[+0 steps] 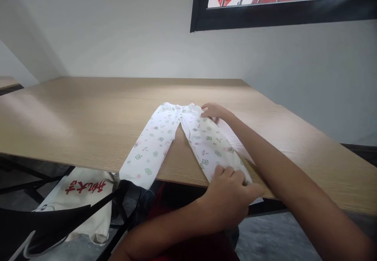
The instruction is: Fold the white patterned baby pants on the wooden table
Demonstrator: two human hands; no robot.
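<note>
A pair of small white trousers (159,135) with a green and pink animal print lies spread on the wooden table, waist to the far side. Both leg ends reach the near edge, and the left one hangs slightly over it. My left hand (226,194) is closed on the lower end of the right leg, its knuckles up, and it covers most of that hem. Up by the waist, my right hand (213,111) has its bent fingers on the outer right side of the cloth. A pale patch shows beside that leg, partly behind my right forearm.
The wooden table (88,115) runs back to a grey wall (123,29). A dark-framed barred window (265,13) is at upper right. Below the table's left edge hangs a cream cloth bag (88,198) with red characters, beside a black chair (35,229).
</note>
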